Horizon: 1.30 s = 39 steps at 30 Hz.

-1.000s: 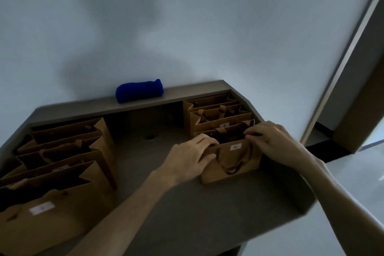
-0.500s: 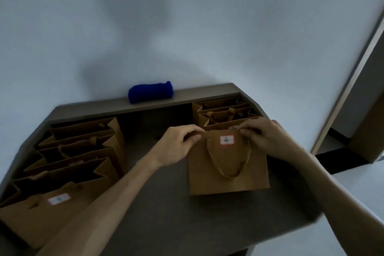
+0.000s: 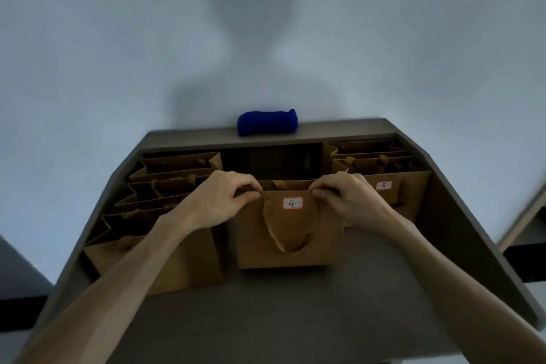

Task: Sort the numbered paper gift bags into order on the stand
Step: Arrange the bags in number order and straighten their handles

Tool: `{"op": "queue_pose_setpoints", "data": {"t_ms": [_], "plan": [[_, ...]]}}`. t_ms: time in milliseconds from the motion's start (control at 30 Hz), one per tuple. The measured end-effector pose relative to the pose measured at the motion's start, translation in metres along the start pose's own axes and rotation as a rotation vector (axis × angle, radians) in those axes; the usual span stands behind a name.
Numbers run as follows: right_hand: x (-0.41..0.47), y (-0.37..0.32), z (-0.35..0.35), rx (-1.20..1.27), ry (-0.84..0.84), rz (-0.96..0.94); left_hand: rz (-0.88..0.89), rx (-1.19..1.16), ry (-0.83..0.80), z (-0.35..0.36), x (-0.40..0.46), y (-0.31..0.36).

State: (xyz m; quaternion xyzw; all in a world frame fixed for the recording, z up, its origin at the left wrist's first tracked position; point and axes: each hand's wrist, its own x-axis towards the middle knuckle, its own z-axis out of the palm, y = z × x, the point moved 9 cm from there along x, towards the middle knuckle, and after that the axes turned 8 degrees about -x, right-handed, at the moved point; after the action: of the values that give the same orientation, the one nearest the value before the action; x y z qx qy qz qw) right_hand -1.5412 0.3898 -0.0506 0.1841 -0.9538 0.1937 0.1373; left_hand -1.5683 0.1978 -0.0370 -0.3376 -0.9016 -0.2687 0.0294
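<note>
A brown paper gift bag labelled 4 (image 3: 291, 251) stands upright in the middle of the grey stand (image 3: 266, 319). My left hand (image 3: 224, 201) pinches its top rim at the left corner and my right hand (image 3: 345, 198) pinches the right corner. A row of several brown bags (image 3: 165, 204) stands along the left side; my left forearm hides the front one's label. On the right, a bag labelled 5 (image 3: 410, 195) fronts a shorter row of bags (image 3: 372, 156).
A rolled blue cloth (image 3: 267, 122) lies on the raised back ledge against the white wall. The stand's right edge slants toward a dark doorway (image 3: 526, 245). Bare grey surface lies in front of the bag labelled 4.
Both hands lifted the bag labelled 4 out of the right row and carried it left to the middle of the stand. The bag labelled 5 now shows at the right row's front.
</note>
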Motion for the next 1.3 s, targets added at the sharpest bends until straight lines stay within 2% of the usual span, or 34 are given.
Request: {"op": "queue_pose_setpoints", "data": {"t_ms": [233, 467, 600, 800, 1033, 1133, 1300], "plan": [[0.017, -0.026, 0.023, -0.068, -0.018, -0.064, -0.106, 0.092, 0.006, -0.012, -0.026, -0.029], [0.002, -0.032, 0.026, -0.055, 0.014, -0.192, -0.090, 0.099, -0.047, -0.001, -0.040, -0.030], [-0.017, -0.031, 0.021, 0.002, 0.036, -0.216, -0.023, 0.110, -0.062, 0.005, -0.042, -0.015], [-0.025, 0.007, -0.031, 0.108, 0.262, -0.040, 0.076, -0.020, 0.018, 0.000, -0.016, 0.014], [-0.040, 0.102, -0.085, 0.046, 0.350, 0.279, 0.145, -0.090, -0.017, 0.026, 0.051, 0.046], [-0.041, 0.140, -0.094, -0.126, 0.269, 0.342, 0.162, -0.064, -0.039, 0.044, 0.082, 0.064], [-0.038, 0.181, -0.082, -0.411, 0.013, 0.379, 0.194, 0.070, -0.070, 0.075, 0.129, 0.090]]}}
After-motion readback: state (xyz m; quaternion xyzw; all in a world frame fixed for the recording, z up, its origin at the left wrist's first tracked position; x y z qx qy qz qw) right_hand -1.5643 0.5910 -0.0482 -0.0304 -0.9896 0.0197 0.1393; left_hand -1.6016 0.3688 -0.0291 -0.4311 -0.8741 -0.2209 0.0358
